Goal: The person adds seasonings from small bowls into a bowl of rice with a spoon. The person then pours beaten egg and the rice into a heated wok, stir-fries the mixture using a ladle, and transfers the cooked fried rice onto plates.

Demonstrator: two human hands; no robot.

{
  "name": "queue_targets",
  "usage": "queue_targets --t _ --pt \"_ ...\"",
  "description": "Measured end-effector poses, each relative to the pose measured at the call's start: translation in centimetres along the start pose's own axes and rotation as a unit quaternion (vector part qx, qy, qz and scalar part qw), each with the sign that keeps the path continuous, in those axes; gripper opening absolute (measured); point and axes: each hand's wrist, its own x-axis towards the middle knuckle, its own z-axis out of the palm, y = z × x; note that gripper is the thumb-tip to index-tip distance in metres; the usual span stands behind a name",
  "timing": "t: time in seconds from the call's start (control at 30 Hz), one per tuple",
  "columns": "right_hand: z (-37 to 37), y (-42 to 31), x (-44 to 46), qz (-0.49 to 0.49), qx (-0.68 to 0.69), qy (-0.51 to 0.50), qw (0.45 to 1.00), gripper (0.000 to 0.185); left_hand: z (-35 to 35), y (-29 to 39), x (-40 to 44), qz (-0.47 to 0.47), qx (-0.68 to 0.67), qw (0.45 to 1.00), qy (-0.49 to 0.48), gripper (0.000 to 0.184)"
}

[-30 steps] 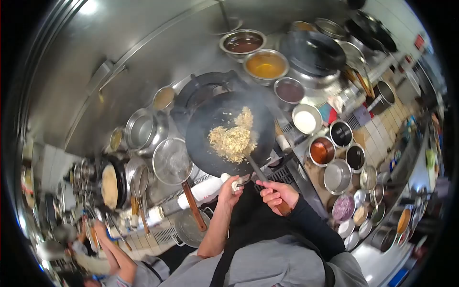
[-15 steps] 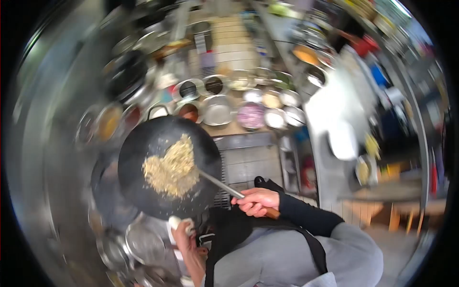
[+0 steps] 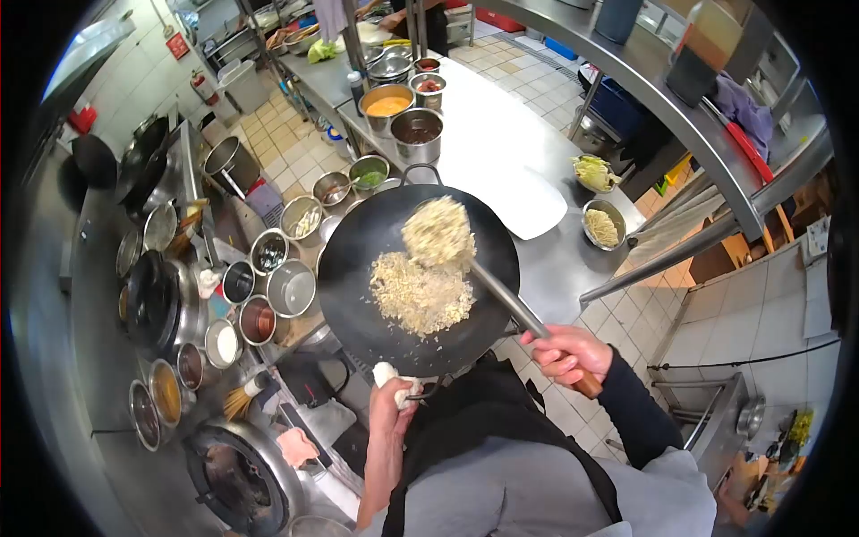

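Observation:
My left hand (image 3: 385, 412) is closed around a white cloth (image 3: 395, 380) at the near loop handle of a black wok (image 3: 349, 268). The wok is off the burner, beside the steel counter. Inside it lies loose fried rice (image 3: 416, 300) with yellow bits. My right hand (image 3: 565, 353) grips the wooden end of a long metal ladle (image 3: 508, 295). A heaped clump of rice hides the ladle's bowl, just above the rice in the wok.
A bare burner (image 3: 237, 479) sits at lower left. Metal pots of sauces and ingredients, such as a steel pot (image 3: 291, 288), line the left side. On the counter (image 3: 559, 291) are a white sheet (image 3: 528, 201) and a noodle bowl (image 3: 604, 225). A steel shelf (image 3: 662, 98) overhangs at right.
My view has turned right. The wok has moved away from the burner toward the counter, both hands keeping their grips. The ladle has lifted a clump of rice.

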Motion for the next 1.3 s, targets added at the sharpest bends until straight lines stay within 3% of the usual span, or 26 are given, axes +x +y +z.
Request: queue_targets --t 0.2,0.27,0.37,0.47,0.57,0.6,0.7,0.73,0.83,1.0,1.1,1.13,1.27,1.3 --pt "-5.3 -2.9 -2.4 -0.133 -0.014 0.106 0.985 0.017 5.4 -0.3 1.2 0.056 0.072 0.996 0.011 0.021" --pt "-7.4 -3.5 -1.0 -0.163 -0.074 0.161 0.97 0.013 6.2 -0.6 0.2 0.055 0.075 0.995 0.029 0.02" --pt "-12.2 -2.0 4.5 -0.217 -0.118 0.267 0.931 0.022 6.4 -1.9 -1.1 0.033 0.058 0.996 0.062 0.02" --pt "-20.6 2.5 12.5 -0.303 -0.264 0.38 0.833 0.027 5.0 -3.9 -1.9 -0.013 0.033 0.996 0.078 0.019" --pt "-24.6 4.7 15.5 -0.338 -0.506 0.5 0.616 0.047 5.7 -5.7 -3.0 -0.029 -0.011 0.994 0.107 0.018" --pt "-25.2 5.2 15.8 -0.373 -0.502 0.5 0.598 0.06 6.0 -6.1 -3.3 -0.035 -0.027 0.993 0.113 0.018" --pt "-28.2 6.2 15.7 -0.403 -0.561 0.434 0.579 0.065 6.4 -7.2 -3.6 -0.059 -0.047 0.991 0.113 0.02" --pt "-29.3 5.9 15.7 -0.4 -0.524 0.37 0.654 0.069 7.2 -7.5 -3.7 -0.052 -0.053 0.991 0.109 0.022" --pt "-27.9 2.3 11.9 -0.258 -0.563 0.405 0.673 0.066 10.4 -7.1 -3.9 -0.026 -0.06 0.992 0.112 0.022" --pt "-23.2 0.2 3.6 -0.463 -0.59 0.352 0.56 0.066 9.8 -7.5 -1.2 -0.014 -0.122 0.99 0.066 0.018" --pt "-25.2 1.9 2.9 -0.436 -0.657 0.307 0.533 0.066 13.1 -5.3 -0.2 0.004 -0.129 0.989 0.073 0.018" --pt "-24.5 1.5 2.2 -0.37 -0.691 0.309 0.538 0.065 13.1 -4.4 0.7 -0.017 -0.127 0.991 0.044 0.017" --pt "-22.0 -1.5 2.4 -0.391 -0.669 0.332 0.538 0.064 15.1 -0.4 2.4 -0.013 -0.108 0.993 0.044 0.016" --pt "-21.0 -2.2 3.3 -0.413 -0.642 0.337 0.552 0.063 16.3 1.4 3.3 -0.015 -0.108 0.993 -0.038 0.013"
